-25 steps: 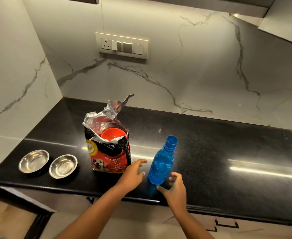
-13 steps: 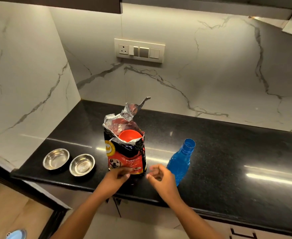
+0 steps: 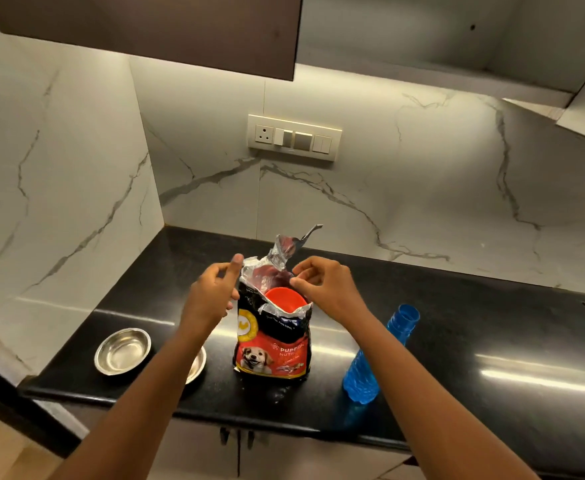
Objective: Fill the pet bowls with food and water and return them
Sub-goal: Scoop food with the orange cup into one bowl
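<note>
An opened dog food bag [image 3: 273,351] stands upright on the black counter [image 3: 492,327], with a red scoop [image 3: 284,299] inside its mouth. My left hand [image 3: 209,299] is beside the bag's left top edge, fingers apart, thumb against the foil. My right hand [image 3: 325,289] is at the right top edge, its fingertips pinched on the foil rim. One steel bowl [image 3: 123,351] sits empty at the left. A second steel bowl [image 3: 197,367] is mostly hidden behind my left forearm. A blue uncapped water bottle [image 3: 365,372] stands to the right of the bag.
Marble walls close the counter at the back and left. A socket and switch panel [image 3: 294,137] is on the back wall, and a dark upper cabinet [image 3: 145,29] hangs overhead. The counter's front edge runs just below the bowls and bag.
Both hands rose from the counter front to the top of the food bag. The right hand left the blue bottle standing. The camera view shifted left and up.
</note>
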Demonstrator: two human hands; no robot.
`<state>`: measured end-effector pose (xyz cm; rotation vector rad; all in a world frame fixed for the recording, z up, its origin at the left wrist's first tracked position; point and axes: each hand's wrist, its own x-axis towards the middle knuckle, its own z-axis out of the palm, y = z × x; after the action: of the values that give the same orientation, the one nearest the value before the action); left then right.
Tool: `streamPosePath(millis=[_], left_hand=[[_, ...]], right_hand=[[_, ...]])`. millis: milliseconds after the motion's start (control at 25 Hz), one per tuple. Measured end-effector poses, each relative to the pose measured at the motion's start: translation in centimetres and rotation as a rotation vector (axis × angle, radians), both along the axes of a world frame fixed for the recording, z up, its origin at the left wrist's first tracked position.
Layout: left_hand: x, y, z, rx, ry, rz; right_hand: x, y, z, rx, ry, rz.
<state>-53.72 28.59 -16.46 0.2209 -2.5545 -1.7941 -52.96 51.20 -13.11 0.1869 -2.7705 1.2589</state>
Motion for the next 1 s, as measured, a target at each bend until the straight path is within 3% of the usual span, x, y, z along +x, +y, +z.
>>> streamPosePath(millis=[120, 200, 480, 680, 800, 1000], left_hand=[[-1.1, 0.2, 0.9, -0.293, -0.045, -0.089], [-1.1, 0.4, 0.9, -0.372, -0.045, -0.116], [2.5, -0.9, 1.1, -0.159, -0.064, -0.23], [5.8, -2.3, 0.8, -0.059, -0.059, -0.319], [7.3, -2.7, 0.7, -0.027, -0.063, -0.306], [8.0, -2.2, 0.9, -0.027, -0.066, -0.263]], right_hand=[[-3.3, -3.1, -0.8, 0.373, -0.182, 0.135], [-4.5, -4.6, -1.9, 0.579, -0.275, 0.202], [-2.9, -5.4, -4.3, 0.739, -0.296, 0.187], [0.4, -4.0, -2.2, 0.623, -0.364, 0.28], [1.3, -3.3, -0.2, 0.557, -0.492, 0.351], [1.2, -3.5, -1.0, 0.422, -0.54, 0.406]])
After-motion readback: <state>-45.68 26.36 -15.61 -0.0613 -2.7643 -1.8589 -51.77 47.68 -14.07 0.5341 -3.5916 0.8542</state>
